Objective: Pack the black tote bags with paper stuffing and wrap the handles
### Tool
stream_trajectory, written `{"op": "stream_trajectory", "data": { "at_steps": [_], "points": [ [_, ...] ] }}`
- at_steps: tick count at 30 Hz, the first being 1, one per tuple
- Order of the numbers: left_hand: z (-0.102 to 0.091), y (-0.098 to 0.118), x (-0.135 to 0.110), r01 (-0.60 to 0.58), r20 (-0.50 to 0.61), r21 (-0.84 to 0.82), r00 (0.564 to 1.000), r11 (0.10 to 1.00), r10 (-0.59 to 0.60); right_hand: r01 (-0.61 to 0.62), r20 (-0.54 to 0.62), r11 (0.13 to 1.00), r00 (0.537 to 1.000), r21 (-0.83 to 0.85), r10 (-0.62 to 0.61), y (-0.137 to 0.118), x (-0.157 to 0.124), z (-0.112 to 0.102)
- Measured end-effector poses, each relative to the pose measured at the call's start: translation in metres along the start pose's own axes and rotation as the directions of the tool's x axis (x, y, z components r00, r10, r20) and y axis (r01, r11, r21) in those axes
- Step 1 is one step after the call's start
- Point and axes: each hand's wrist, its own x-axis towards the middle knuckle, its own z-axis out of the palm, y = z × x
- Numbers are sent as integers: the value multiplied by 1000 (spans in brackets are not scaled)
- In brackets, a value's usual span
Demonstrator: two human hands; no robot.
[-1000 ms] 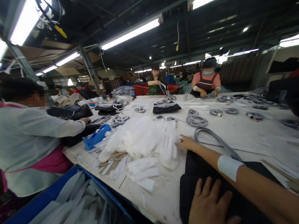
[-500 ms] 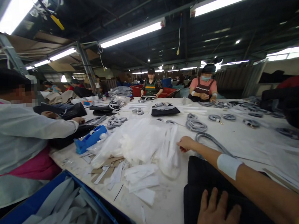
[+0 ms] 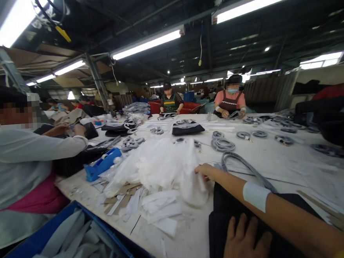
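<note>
My right hand (image 3: 206, 171) reaches out over the table, its fingers closed at the right edge of a heap of thin clear plastic bags (image 3: 159, 161); they seem to pinch the film. A white patch is wrapped around that forearm. Close to me, my left hand (image 3: 246, 239) lies flat with fingers spread on a folded black fabric bag (image 3: 218, 224). A grey strap handle (image 3: 245, 163) loops out on the table from behind the black bag, partly hidden by my right arm.
White paper strips (image 3: 161, 210) lie before the heap, with a blue tape dispenser (image 3: 103, 164) to its left. Coiled grey straps (image 3: 222, 144) and another black bag (image 3: 187, 128) are beyond. A blue bin (image 3: 108, 231) stands lower left. Co-workers sit around the table (image 3: 191, 232).
My right hand has shifted left onto the edge of the plastic bags, and the film there has moved. My left hand stays on the black bag. The left co-worker's hands have risen.
</note>
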Motion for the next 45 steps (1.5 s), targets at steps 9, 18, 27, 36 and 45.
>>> {"op": "stream_trajectory", "data": {
  "at_steps": [9,18,27,36,45],
  "points": [
    [20,-14,0,-93,-57,114,993,989,100,170,-359,934,889,-314,-283,-49,19,-105],
    [76,-40,4,-172,-203,259,952,950,228,272,-466,664,532,-696,-707,-83,-40,-243],
    [32,-17,-2,-55,-187,90,980,994,71,166,-145,292,582,-942,-800,29,-148,-271],
    [-46,-5,37,350,84,-806,866,478,-493,391,-148,482,636,-784,-757,119,-238,-192],
    [-94,-14,78,139,186,-983,707,-124,-682,381,-212,481,567,-789,-796,142,-250,-208]
  ]
}}
